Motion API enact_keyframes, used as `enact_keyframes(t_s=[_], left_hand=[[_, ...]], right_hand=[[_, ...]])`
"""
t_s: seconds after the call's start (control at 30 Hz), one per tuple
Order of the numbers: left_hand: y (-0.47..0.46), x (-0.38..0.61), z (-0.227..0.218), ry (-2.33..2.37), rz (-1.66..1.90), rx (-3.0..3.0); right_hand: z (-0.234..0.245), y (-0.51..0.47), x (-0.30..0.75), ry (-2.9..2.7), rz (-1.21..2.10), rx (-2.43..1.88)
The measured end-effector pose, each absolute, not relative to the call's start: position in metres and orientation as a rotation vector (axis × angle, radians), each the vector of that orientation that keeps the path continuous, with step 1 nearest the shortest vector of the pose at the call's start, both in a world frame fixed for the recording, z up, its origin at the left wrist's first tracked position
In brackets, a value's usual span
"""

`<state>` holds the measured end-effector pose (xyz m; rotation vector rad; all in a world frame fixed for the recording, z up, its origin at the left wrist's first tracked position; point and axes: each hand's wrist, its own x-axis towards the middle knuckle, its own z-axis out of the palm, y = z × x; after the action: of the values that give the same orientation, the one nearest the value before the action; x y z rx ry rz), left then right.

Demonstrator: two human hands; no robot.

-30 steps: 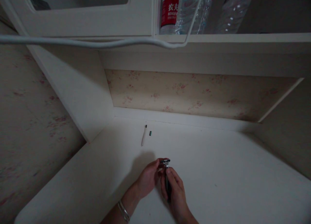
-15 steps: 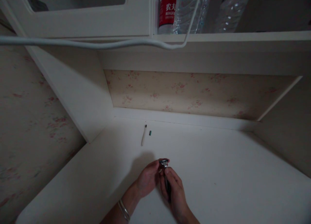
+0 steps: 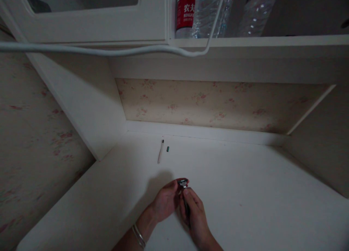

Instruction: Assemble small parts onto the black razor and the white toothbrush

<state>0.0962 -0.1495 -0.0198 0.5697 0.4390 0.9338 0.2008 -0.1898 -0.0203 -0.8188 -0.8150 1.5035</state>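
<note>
Both my hands meet low in the middle of the head view, over a white desk top (image 3: 245,193). My right hand (image 3: 195,216) is closed round the dark handle of a razor (image 3: 183,185). My left hand (image 3: 165,202), with a silver bracelet on its wrist, pinches the razor's metal head with fingers and thumb. The handle's lower part is hidden in my right palm.
A thin white stick with a dark tip (image 3: 160,151) and a small dark green piece (image 3: 168,149) lie farther back on the desk. Flowered wallpaper backs the alcove. Overhead, a shelf holds plastic water bottles (image 3: 207,11), and a white cable (image 3: 109,50) hangs across.
My hands have shifted slightly while working at the razor's head; the left fingers now cover more of it. The things on the desk have not moved.
</note>
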Motion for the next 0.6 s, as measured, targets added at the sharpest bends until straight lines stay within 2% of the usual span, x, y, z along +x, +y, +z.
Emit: enact_keyframes(t_s=[0.4, 0.6], left_hand=[[-0.148, 0.095, -0.021, 0.475, 0.958, 0.541], [-0.138, 0.092, -0.019, 0.474, 1.12, 0.505]], right_hand=[[-0.026, -0.188, 0.199, -0.798, 1.513, -0.814], [-0.021, -0.181, 0.216, -0.865, 1.36, -0.91]])
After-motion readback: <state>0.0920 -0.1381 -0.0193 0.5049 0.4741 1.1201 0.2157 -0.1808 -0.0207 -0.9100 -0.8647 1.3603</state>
